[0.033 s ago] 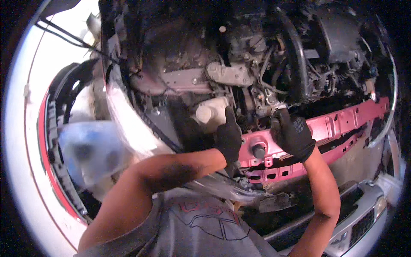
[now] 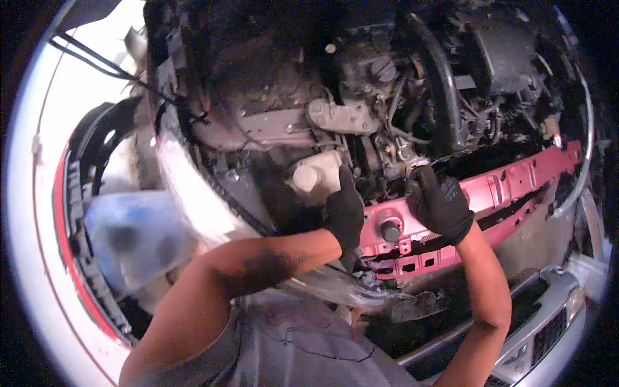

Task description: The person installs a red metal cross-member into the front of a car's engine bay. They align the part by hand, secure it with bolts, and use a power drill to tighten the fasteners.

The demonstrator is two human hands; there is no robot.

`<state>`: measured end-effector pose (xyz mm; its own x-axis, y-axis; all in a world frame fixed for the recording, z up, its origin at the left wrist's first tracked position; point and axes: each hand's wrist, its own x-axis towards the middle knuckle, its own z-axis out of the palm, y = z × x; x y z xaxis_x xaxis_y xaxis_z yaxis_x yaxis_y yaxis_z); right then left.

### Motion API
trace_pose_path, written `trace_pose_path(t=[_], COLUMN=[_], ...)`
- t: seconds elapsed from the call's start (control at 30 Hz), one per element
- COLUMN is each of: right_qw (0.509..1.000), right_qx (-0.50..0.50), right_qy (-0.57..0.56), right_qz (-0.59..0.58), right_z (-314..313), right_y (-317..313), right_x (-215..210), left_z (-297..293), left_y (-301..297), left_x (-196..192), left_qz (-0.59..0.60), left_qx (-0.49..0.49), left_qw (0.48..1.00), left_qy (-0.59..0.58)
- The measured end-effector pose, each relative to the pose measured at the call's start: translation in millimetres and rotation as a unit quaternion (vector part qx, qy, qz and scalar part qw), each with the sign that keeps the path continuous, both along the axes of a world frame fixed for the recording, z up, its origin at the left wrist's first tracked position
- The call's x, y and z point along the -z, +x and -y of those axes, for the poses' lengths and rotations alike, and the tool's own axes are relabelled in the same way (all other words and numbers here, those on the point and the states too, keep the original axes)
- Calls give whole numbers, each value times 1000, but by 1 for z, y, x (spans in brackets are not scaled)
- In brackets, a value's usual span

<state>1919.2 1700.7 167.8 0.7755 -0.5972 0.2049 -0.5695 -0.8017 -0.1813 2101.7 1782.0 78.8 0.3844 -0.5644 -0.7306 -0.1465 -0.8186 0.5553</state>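
My left hand [image 2: 345,209], in a black glove, is closed on the lower right corner of a white plastic reservoir [image 2: 327,169] with a round cap. One digit points up along its right side; the other fingers are mostly hidden. My right hand [image 2: 443,201], also black-gloved, reaches over the pink crossmember [image 2: 485,189] into the engine bay. Its fingers are bent and closed beside a shiny metal part [image 2: 418,162]. What they grip is hidden. Left of that part are metal fittings [image 2: 394,155].
A thick black hose [image 2: 446,84] curves down behind my right hand. A grey metal bracket [image 2: 343,117] lies beyond the reservoir. On the left are the pale fender [image 2: 187,174] and a blue translucent container [image 2: 132,226]. A detached silver bumper [image 2: 548,316] lies at lower right.
The view has shifted slightly. My left hand's upright digit sits a little lower beside the reservoir. My right hand stays at the same metal part.
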Motion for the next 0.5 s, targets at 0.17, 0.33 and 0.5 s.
trace_pose_path(t=[0.17,0.33,0.5], right_qw=[999,990,991], right_qx=[34,131,93], right_qy=[-19,48,-35], right_qz=[-3,26,88], right_z=[-1,0,-2], right_y=[-19,4,4], right_x=[34,6,14], left_z=[19,5,-8], left_y=[-3,4,4], left_x=[-10,34,43], left_qz=[-40,152,148], left_qx=[-102,225,161], left_qw=[994,953,932], left_qy=[13,-134,-289])
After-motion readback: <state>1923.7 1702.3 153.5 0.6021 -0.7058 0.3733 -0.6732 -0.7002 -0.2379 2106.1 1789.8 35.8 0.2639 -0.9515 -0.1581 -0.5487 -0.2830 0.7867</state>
